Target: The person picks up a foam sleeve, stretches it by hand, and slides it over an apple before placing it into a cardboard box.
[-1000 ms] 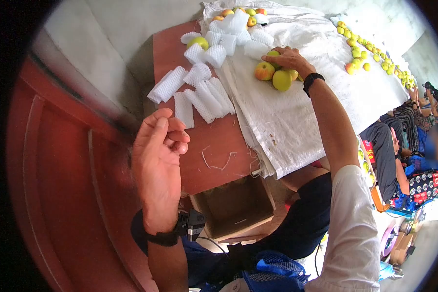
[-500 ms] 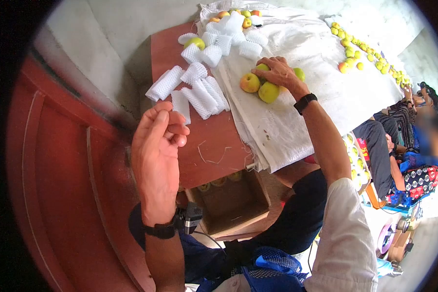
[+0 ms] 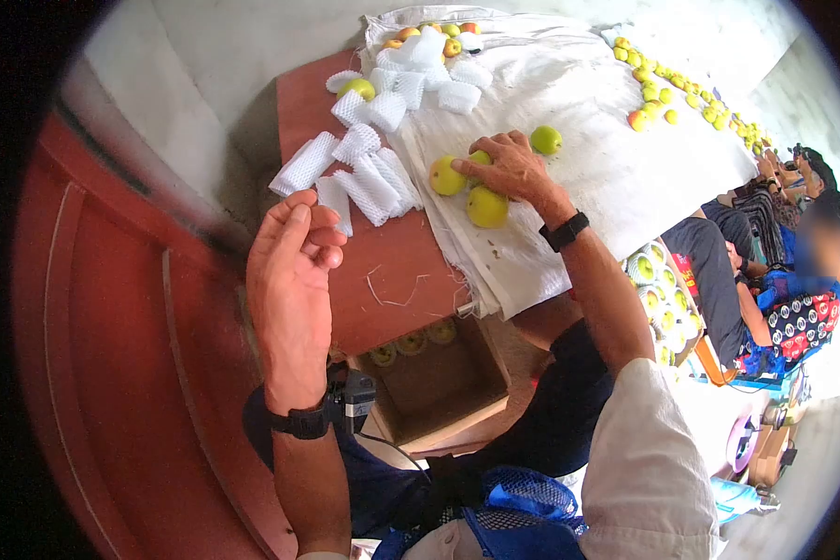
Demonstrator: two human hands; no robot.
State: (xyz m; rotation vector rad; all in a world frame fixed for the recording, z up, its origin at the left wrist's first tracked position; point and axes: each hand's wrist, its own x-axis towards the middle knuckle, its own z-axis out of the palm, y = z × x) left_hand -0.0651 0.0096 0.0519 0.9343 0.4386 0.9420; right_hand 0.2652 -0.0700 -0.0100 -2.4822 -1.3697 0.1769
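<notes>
My right hand [image 3: 513,171] reaches over the white sheet with its fingers curled round a green apple [image 3: 479,159], which it partly covers. Close beside it lie a yellow-red apple [image 3: 447,175] and a yellow-green apple [image 3: 487,207]. Another green apple [image 3: 546,140] sits just beyond the knuckles, apart from them. My left hand [image 3: 294,271] is raised before the red tabletop, palm inward. Its fingers are loosely bent, and nothing shows between them. Behind its fingertips lie several white foam net sleeves [image 3: 373,191], not visibly gripped.
A white sheet [image 3: 569,243] covers much of the red table [image 3: 345,299]. More apples [image 3: 663,84] line its far right side. Below the front edge stands a cardboard box [image 3: 439,392] with several apples inside. Two people sit at the right, near a box of netted apples [image 3: 658,299].
The view has shifted slightly. My right hand has moved a little toward me, and the green apple beyond it now lies clear of the hand. My left hand keeps nearly the same pose.
</notes>
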